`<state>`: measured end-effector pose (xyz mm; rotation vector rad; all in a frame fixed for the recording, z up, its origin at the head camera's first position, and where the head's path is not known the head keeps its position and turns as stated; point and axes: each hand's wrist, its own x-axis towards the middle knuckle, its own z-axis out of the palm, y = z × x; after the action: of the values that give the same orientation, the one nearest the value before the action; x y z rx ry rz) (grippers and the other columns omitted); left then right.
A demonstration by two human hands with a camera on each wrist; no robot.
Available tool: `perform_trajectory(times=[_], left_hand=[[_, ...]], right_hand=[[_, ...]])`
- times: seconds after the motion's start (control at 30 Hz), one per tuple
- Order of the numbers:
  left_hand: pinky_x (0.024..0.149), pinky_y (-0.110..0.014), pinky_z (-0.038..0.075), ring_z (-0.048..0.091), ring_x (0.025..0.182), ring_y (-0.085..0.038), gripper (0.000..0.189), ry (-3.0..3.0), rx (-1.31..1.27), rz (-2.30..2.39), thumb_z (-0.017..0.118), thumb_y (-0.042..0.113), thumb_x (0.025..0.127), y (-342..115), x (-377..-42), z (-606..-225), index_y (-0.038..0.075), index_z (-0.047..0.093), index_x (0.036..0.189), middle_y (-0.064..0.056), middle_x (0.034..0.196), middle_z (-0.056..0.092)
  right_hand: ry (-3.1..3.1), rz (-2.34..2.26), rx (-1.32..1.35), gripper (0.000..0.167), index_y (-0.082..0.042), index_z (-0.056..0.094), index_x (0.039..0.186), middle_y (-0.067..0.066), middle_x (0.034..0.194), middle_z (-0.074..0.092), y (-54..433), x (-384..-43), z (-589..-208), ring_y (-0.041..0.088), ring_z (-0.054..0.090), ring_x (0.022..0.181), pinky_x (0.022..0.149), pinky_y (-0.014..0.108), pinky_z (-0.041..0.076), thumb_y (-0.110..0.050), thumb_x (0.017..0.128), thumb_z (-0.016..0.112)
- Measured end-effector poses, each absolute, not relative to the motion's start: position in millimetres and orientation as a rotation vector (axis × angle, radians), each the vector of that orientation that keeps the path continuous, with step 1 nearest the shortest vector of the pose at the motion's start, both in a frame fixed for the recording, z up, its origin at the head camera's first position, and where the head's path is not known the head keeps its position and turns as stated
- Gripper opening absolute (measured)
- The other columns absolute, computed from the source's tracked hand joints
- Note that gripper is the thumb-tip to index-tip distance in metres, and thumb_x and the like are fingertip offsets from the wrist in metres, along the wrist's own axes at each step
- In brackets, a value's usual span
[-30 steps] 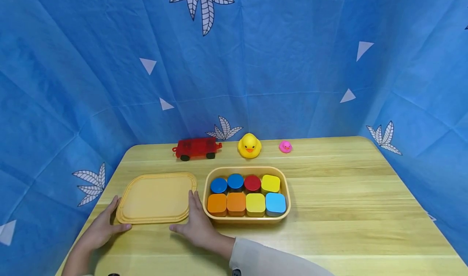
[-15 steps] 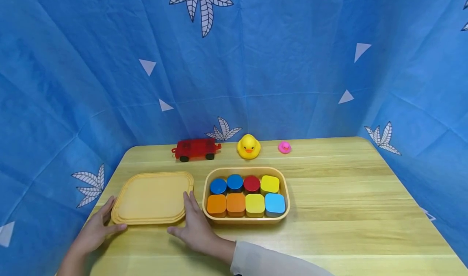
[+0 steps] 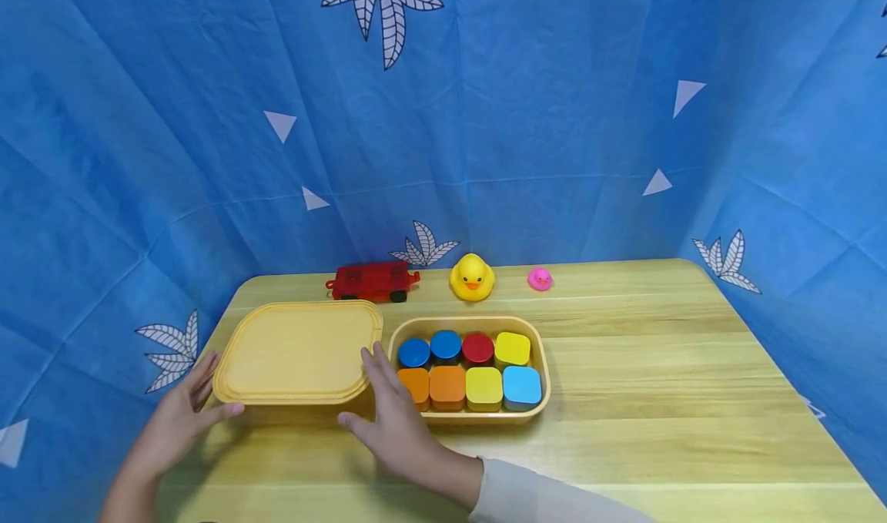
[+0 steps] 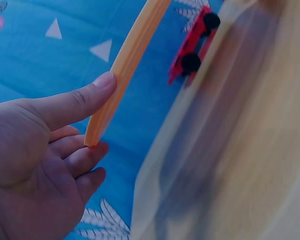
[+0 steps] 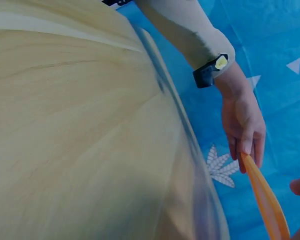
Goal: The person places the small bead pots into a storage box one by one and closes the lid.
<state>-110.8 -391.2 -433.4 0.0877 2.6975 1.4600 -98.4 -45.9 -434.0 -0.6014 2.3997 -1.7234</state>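
Observation:
A pale orange-yellow plastic lid (image 3: 298, 353), rounded at its corners, is held above the table between both hands. My left hand (image 3: 176, 415) pinches its left end, thumb on the edge and fingers beneath, as the left wrist view shows. Along the right edge, my right hand (image 3: 402, 427) touches it with straight fingers, its thumb standing apart. Beside that hand sits a matching box (image 3: 546, 388), holding several round and squarish pieces, including a red one (image 3: 478, 347) and a light blue one (image 3: 522, 384). The lid's underside is hidden in the head view.
A red toy wagon (image 3: 372, 280) on black wheels stands just behind the lid. A yellow rubber duck (image 3: 473, 278) and a small pink duck (image 3: 540, 279) are at the table's back edge. Blue cloth (image 3: 554, 122) hangs around the wooden table (image 3: 658, 384).
The lid has come up off the table and shifted slightly away, after a small slide left. Both hands move with it. The right hand now overlaps the box's left end.

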Motion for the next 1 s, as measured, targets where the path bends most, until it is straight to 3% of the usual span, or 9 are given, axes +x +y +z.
perform_trajectory(times=[0.17,0.37,0.53,0.73,0.83,0.93,1.0], left_hand=[[0.098,0.001,0.033,0.015,0.155,-0.032,0.104,2.747,0.118,1.453,0.077,0.017,0.095,-371,-111,-419,0.004,0.0,0.165,-0.023,0.17,0.007],[0.103,-0.002,0.032,0.018,0.154,-0.038,0.107,2.741,0.078,1.485,0.081,0.021,0.091,-338,-117,-405,0.007,0.005,0.165,-0.017,0.171,0.013],[0.107,-0.006,0.032,0.022,0.154,-0.037,0.109,2.737,0.044,1.486,0.083,0.03,0.089,-309,-122,-400,0.008,0.009,0.165,-0.012,0.171,0.015],[0.108,-0.008,0.033,0.032,0.152,-0.03,0.099,2.769,0.083,1.594,0.081,0.032,0.091,-267,-122,-401,0.007,0.02,0.164,-0.012,0.169,0.026],[0.107,-0.007,0.033,0.041,0.148,-0.028,0.089,2.789,0.118,1.701,0.081,0.028,0.091,-243,-121,-404,0.006,0.031,0.162,-0.014,0.164,0.036],[0.112,-0.016,0.035,0.048,0.143,-0.028,0.079,2.839,0.179,1.781,0.082,0.022,0.091,-222,-120,-407,0.005,0.042,0.157,-0.016,0.158,0.046],[0.113,-0.023,0.037,0.052,0.14,-0.029,0.074,2.894,0.231,1.811,0.082,0.019,0.09,-211,-121,-408,0.006,0.047,0.153,-0.015,0.154,0.051]], right_hand=[[2.431,-1.769,-0.628,0.084,-0.01,0.026,0.164,0.007,0.173,0.013,-25,-100,-428,0.036,0.026,0.155,0.116,0.057,0.037,-0.021,0.097,0.074],[2.506,-1.814,-0.616,0.08,-0.011,0.033,0.162,0.004,0.172,0.019,3,-104,-422,0.029,0.024,0.156,0.119,0.056,0.033,-0.021,0.096,0.076],[2.645,-1.887,-0.641,0.066,-0.006,0.048,0.154,0.006,0.168,0.032,27,-107,-422,0.028,0.034,0.152,0.117,0.053,0.038,-0.016,0.095,0.077],[2.847,-1.96,-0.617,0.048,-0.008,0.064,0.139,0.004,0.158,0.048,59,-112,-425,0.025,0.049,0.143,0.11,0.043,0.047,-0.02,0.094,0.078],[2.875,-2.036,-0.567,0.039,-0.009,0.069,0.131,0.005,0.153,0.054,75,-114,-425,0.025,0.051,0.141,0.109,0.03,0.047,-0.017,0.093,0.078],[2.819,-2.173,-0.548,0.038,-0.004,0.068,0.13,0.011,0.149,0.058,89,-113,-424,0.027,0.053,0.14,0.108,0.02,0.043,-0.008,0.093,0.077],[2.786,-2.248,-0.549,0.042,0.0,0.064,0.133,0.015,0.147,0.058,97,-112,-423,0.028,0.053,0.139,0.109,0.022,0.041,-0.002,0.093,0.076]])
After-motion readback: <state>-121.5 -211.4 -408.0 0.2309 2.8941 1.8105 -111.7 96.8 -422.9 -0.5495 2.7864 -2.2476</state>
